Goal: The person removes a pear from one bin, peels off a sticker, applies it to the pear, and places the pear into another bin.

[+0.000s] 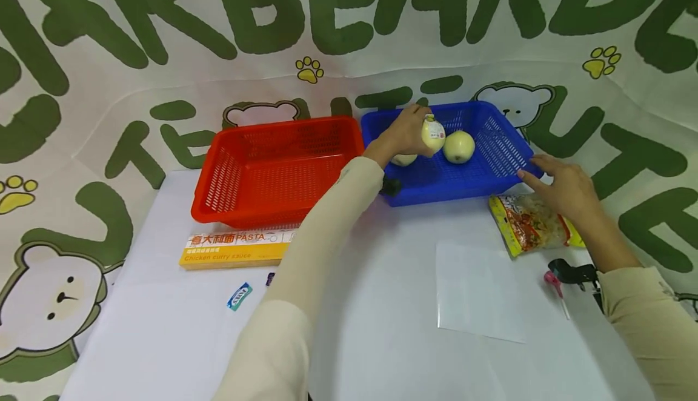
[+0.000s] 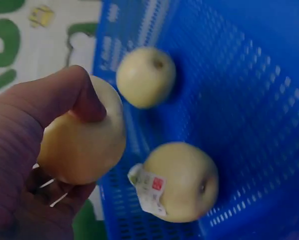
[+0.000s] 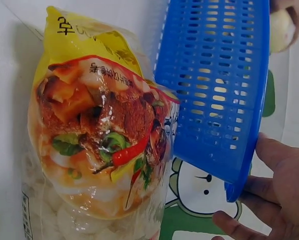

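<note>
My left hand (image 1: pixel 405 135) reaches into the blue basket (image 1: pixel 504 146) and grips a pale yellow fruit (image 2: pixel 82 145), which peeks out under the hand (image 1: pixel 404 160). Two more pale fruits lie in the basket: one with a sticker (image 1: pixel 433 134) (image 2: pixel 182 182) right beside the fingers, and a plain one (image 1: pixel 458 146) (image 2: pixel 146 76). My right hand (image 1: pixel 556 186) (image 3: pixel 277 200) rests with fairly straight fingers against the basket's front right corner (image 3: pixel 224 100), above a yellow snack bag (image 1: pixel 531 225) (image 3: pixel 97 150).
An empty red basket (image 1: pixel 272 171) stands left of the blue one. In front of it lie a yellow pasta box (image 1: pixel 234 249) and a small blue-white packet (image 1: pixel 239 296). A white sheet (image 1: pixel 480 292) and a pink-and-black tool (image 1: pixel 567 274) lie near my right arm.
</note>
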A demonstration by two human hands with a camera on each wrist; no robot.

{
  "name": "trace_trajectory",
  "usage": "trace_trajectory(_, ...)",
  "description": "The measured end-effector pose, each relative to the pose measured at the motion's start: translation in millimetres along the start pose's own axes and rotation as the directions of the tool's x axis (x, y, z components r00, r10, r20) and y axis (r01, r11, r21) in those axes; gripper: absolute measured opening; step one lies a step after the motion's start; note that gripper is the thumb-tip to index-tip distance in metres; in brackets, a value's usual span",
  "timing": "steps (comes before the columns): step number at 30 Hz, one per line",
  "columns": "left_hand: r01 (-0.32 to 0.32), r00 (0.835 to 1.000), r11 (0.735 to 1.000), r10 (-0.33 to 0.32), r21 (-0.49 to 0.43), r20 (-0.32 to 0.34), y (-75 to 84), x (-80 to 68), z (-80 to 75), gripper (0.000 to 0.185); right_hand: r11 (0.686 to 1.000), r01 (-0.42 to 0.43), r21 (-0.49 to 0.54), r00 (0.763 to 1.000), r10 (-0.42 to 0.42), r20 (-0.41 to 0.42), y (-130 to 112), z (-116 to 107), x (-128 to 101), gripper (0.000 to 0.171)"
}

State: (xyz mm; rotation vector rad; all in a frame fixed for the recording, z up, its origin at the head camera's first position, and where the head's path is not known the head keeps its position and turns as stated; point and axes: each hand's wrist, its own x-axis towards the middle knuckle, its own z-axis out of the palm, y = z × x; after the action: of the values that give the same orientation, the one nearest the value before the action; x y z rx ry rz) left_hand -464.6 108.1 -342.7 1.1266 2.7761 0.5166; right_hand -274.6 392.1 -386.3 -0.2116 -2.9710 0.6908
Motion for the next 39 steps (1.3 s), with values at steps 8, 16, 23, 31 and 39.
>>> trace_trajectory(8,0.075,0.997,0.978,-0.072,0.194,-0.026,7.4,19.7,11.5,0.088,0.999,-0.007,-0.032,1.000,0.006,-0.022,-3,-5,-15,0.074)
trace_trajectory(16,0.174,0.982,0.944,-0.189,0.281,0.027,-12.0,15.6,29.0,0.084,0.998,0.055,-0.033,0.998,-0.056,-0.020,-21,2,-11,0.072)
trace_trajectory(23,0.267,0.953,0.951,-0.285,0.156,0.106,-19.0,1.0,22.2,0.112,0.998,0.052,-0.020,0.999,-0.052,-0.011,-30,12,-10,0.073)
trace_trajectory(31,0.151,0.988,0.988,-0.151,0.015,-0.035,4.9,-19.7,-20.9,0.071,0.999,0.044,-0.010,0.999,-0.044,-0.023,-17,4,-3,0.071)
trace_trajectory(39,-0.096,0.931,0.972,0.011,-0.214,-0.364,-7.4,-108.8,-32.4,0.029,0.999,0.023,-0.046,0.999,-0.024,-0.030,12,-23,15,0.070)
